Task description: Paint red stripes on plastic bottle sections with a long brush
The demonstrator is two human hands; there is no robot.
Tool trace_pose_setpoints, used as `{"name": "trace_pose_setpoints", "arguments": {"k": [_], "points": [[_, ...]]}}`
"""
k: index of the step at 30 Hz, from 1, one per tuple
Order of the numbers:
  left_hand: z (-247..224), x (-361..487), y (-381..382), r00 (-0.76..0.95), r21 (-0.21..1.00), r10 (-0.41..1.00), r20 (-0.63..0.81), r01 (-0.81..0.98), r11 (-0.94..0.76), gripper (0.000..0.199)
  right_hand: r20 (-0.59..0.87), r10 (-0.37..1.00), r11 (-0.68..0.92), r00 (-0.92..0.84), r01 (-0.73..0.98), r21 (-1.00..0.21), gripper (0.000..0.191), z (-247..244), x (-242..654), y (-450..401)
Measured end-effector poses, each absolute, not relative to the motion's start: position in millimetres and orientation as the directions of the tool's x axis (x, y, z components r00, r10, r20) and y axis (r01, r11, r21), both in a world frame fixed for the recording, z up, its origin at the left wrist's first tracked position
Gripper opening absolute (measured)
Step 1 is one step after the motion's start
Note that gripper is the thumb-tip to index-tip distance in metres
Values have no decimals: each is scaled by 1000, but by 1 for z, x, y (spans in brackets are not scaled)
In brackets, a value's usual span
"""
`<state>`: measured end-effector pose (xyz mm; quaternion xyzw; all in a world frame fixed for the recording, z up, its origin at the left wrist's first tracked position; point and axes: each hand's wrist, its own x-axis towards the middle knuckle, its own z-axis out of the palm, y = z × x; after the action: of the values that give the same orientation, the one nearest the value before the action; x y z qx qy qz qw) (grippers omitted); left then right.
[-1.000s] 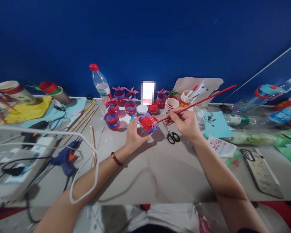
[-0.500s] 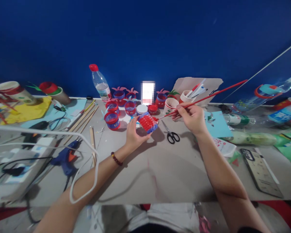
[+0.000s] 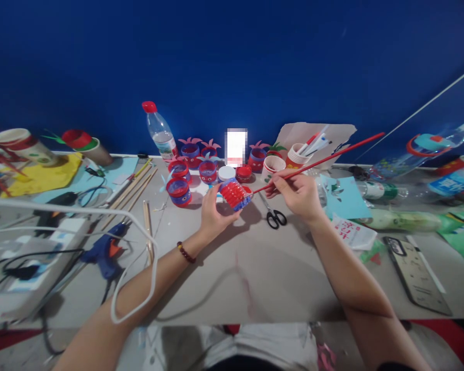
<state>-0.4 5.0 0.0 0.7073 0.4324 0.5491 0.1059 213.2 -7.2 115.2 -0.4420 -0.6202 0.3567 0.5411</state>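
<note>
My left hand [image 3: 213,212] is closed round a small ridged cup [image 3: 235,195], painted red on its side with blue at the rim, held tilted above the table. In my right hand [image 3: 297,193] a long red paintbrush [image 3: 332,154] is pinched, its tip at the cup's right edge. Just behind the cup are an open jar of red paint [image 3: 244,174] and a jar with a white lid [image 3: 227,174]. Black-handled scissors [image 3: 275,218] lie below the brush. Several red and blue painted cups [image 3: 179,192] with paper leaves stand behind my left hand.
At the left are a blue glue gun [image 3: 107,252], a white power strip [image 3: 42,268] and a white cable [image 3: 154,268] looping over my left forearm. A bottle [image 3: 163,136] stands near the blue wall. To the right lie a phone [image 3: 415,275] and plastic bottles [image 3: 382,190].
My right hand and the paintbrush have shifted left and slightly down, bringing the brush tip along the cup's edge. My left hand and the cup have hardly moved.
</note>
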Motion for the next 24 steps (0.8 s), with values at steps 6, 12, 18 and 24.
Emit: {"name": "trace_pose_setpoints", "arguments": {"k": [6, 12, 18, 24], "points": [[1, 0, 5, 13, 616, 719, 695, 504, -605, 80, 346, 938, 336, 32, 172, -926, 47, 116, 221, 0], [0, 0, 4, -5, 644, 742, 670, 500, -579, 81, 375, 924, 357, 75, 180, -917, 44, 121, 226, 2], [-7, 1, 4, -9, 711, 774, 633, 404, -576, 86, 450, 884, 429, 129, 162, -888, 34, 111, 229, 7], [-7, 0, 3, 62, 709, 768, 637, 343, -616, 89, 453, 878, 479, -156, 305, -823, 27, 105, 225, 8]]}}
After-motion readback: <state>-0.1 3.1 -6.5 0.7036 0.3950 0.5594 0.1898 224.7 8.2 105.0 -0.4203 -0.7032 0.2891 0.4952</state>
